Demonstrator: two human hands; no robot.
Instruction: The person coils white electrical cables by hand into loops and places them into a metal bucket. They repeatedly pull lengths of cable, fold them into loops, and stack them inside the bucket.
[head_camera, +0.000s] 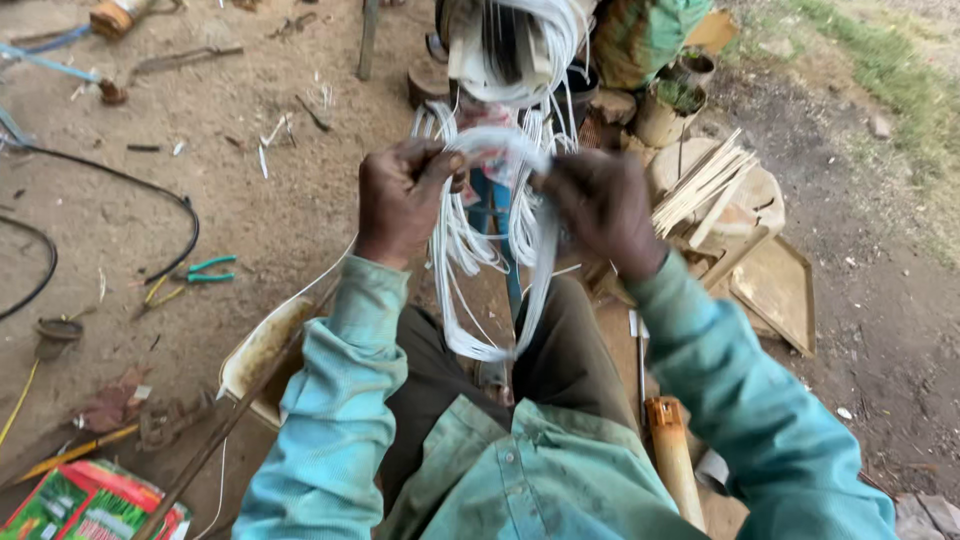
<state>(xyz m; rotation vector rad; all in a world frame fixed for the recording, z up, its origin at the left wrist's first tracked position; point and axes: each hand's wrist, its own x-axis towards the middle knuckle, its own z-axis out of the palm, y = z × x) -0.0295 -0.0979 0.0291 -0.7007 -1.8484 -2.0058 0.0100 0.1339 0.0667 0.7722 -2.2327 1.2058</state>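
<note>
A bundle of thin white wire loops (500, 250) hangs down between my hands, running up to a wound coil on a stand (510, 50) ahead. My left hand (400, 200) is closed around the left side of the loops near their top. My right hand (600, 210) pinches the right side of the same loops. The loop ends dangle over my lap, above dark trousers. Teal sleeves cover both of my arms.
Pliers with green handles (200, 272) lie on the dirt ground at left, near black cables (150, 190). A pile of pale thin sticks (705, 185) rests on a wooden block at right, beside flat boards (775, 290). A wooden-handled tool (672, 460) lies by my right leg.
</note>
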